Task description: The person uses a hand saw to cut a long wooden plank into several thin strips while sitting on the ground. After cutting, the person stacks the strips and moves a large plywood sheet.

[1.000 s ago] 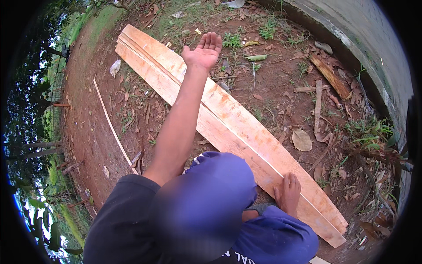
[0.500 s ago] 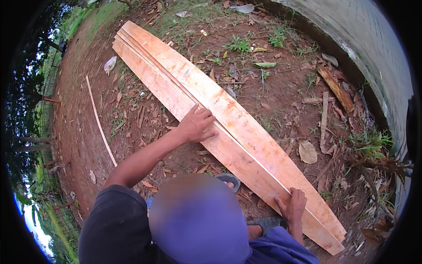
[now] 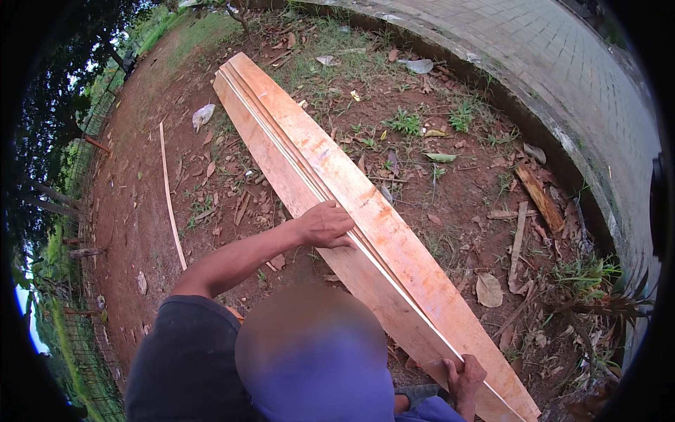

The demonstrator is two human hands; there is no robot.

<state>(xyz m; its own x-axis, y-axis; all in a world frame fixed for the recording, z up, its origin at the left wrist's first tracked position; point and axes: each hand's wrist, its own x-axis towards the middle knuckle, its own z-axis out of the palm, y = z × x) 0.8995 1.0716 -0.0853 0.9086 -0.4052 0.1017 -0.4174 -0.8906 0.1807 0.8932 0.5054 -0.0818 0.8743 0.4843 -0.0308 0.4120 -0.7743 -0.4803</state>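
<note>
Item: stack of long planks (image 3: pixel 365 211), pale orange-brown wood, lay flat on bare red-brown soil, running from the upper left of the view down to the lower right corner; at least 2 boards showed, edges close together, with thin strips between them along the left side. Left hand (image 3: pixel 325 225): rested palm down on the left plank about midway along the stack, fingers curled over the seam between boards, not closed round anything. Right hand (image 3: pixel 464 376): gripped the near end of the planks at the lower right, fingers wrapped over the edge, thumb on top. Left arm bare, extended from a dark sleeve at lower left. Thin stick (image 3: pixel 170 204): pale, lay on the soil well left of the planks, roughly parallel to them. Crumpled white scrap (image 3: pixel 202 114): on the soil near the far left end of the stack. Wood offcuts (image 3: pixel 538 197): 2 or 3 short pieces lay right of the planks, among dry leaves (image 3: pixel 489 290) and grass tufts. Curb (image 3: pixel 562 151): grey concrete, curved along the right side, with grey paving (image 3: pixel 534 49) beyond it. Fence posts and trees stood at the far left edge, past the soil.
</note>
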